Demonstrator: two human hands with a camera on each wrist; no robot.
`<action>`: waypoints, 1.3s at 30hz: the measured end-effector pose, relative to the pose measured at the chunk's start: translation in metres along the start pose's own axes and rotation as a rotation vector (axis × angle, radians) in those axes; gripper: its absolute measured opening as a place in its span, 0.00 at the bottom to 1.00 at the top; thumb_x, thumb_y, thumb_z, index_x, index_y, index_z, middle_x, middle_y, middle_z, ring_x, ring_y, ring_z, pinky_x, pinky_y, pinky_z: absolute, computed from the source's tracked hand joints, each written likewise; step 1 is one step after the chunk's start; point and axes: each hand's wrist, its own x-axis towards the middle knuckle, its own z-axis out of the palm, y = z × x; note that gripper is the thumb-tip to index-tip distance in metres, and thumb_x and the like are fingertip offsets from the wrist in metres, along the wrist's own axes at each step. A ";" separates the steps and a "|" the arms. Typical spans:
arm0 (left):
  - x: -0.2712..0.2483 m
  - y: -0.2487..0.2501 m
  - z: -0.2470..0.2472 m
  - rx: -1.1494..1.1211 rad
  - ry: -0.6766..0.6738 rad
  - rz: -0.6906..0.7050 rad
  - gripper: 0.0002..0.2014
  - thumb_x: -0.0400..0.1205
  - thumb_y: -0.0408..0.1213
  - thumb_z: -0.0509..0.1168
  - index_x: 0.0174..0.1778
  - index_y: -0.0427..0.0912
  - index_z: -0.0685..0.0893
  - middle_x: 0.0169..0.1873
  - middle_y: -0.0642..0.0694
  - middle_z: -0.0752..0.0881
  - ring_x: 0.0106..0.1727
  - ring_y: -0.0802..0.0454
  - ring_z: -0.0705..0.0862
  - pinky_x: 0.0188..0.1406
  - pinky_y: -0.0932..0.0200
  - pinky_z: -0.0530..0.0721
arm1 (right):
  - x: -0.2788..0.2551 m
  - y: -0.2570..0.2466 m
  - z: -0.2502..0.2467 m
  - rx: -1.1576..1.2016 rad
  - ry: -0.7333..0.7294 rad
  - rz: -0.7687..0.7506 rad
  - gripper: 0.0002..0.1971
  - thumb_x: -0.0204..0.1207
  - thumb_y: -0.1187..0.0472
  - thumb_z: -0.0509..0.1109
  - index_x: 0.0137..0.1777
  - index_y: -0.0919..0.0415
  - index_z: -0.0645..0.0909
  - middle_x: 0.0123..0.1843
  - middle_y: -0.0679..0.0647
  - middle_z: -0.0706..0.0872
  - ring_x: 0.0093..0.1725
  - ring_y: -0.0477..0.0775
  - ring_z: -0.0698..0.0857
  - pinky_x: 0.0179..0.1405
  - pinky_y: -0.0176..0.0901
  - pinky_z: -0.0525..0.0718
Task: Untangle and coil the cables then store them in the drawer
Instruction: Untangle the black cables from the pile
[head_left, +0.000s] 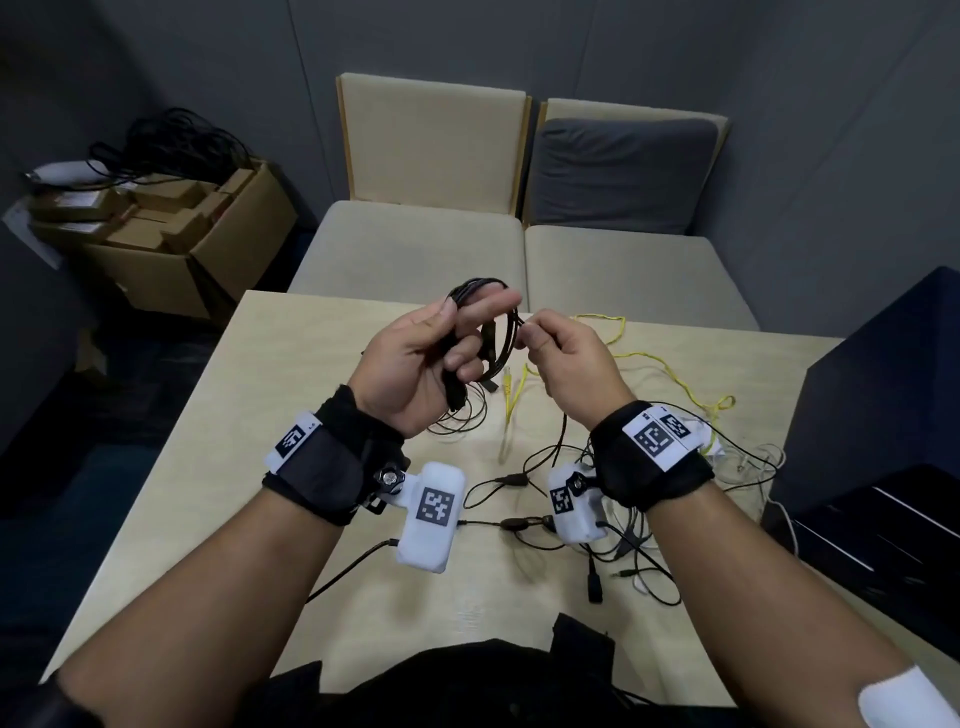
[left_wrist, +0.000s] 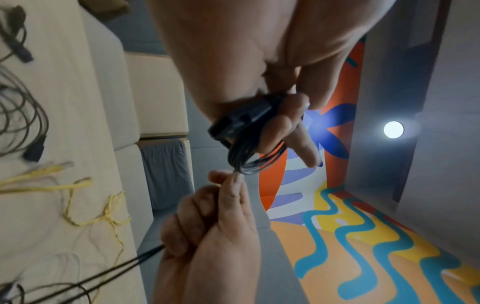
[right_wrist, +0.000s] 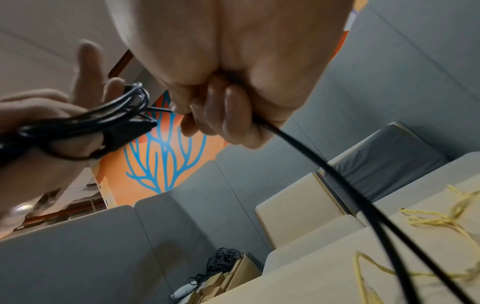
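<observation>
Above the light wooden table (head_left: 218, 467) my left hand (head_left: 462, 338) grips a small coil of black cable (head_left: 501, 338), its loops round the fingers and a plug hanging below. In the left wrist view the coil (left_wrist: 244, 133) lies across the left fingers (left_wrist: 301, 144). My right hand (head_left: 530, 332) pinches the same cable just right of the coil, also seen as right hand (left_wrist: 228, 174). From the right fist (right_wrist: 213, 123) the free black cable (right_wrist: 337, 185) runs down to the table. The left hand (right_wrist: 46, 127) holds the coil (right_wrist: 85, 121).
A yellow cable (head_left: 654, 364) sprawls over the table's far right. A tangle of black and white cables (head_left: 623, 530) lies under my right wrist. A dark drawer unit (head_left: 878, 415) stands at the right. Beige seats (head_left: 415, 249) are behind, a cardboard box (head_left: 171, 234) at left.
</observation>
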 end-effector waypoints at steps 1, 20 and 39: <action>0.001 0.000 0.001 -0.025 -0.018 0.006 0.18 0.81 0.38 0.53 0.65 0.35 0.75 0.60 0.45 0.87 0.24 0.60 0.67 0.28 0.67 0.71 | -0.001 0.000 0.001 -0.004 -0.008 0.013 0.13 0.82 0.56 0.60 0.35 0.49 0.76 0.21 0.37 0.72 0.23 0.39 0.69 0.29 0.37 0.65; 0.026 -0.017 -0.024 0.356 0.224 0.227 0.25 0.83 0.31 0.58 0.77 0.44 0.63 0.48 0.46 0.90 0.30 0.59 0.76 0.41 0.64 0.80 | -0.035 -0.035 0.026 -0.400 -0.270 -0.166 0.09 0.81 0.58 0.65 0.40 0.59 0.79 0.30 0.45 0.75 0.35 0.48 0.71 0.36 0.45 0.67; 0.003 -0.022 -0.022 0.391 -0.074 -0.132 0.09 0.82 0.38 0.52 0.46 0.36 0.73 0.23 0.50 0.69 0.30 0.51 0.71 0.33 0.64 0.72 | 0.008 -0.049 -0.022 -0.354 -0.019 -0.244 0.09 0.79 0.58 0.69 0.40 0.63 0.80 0.33 0.54 0.83 0.35 0.52 0.77 0.38 0.46 0.74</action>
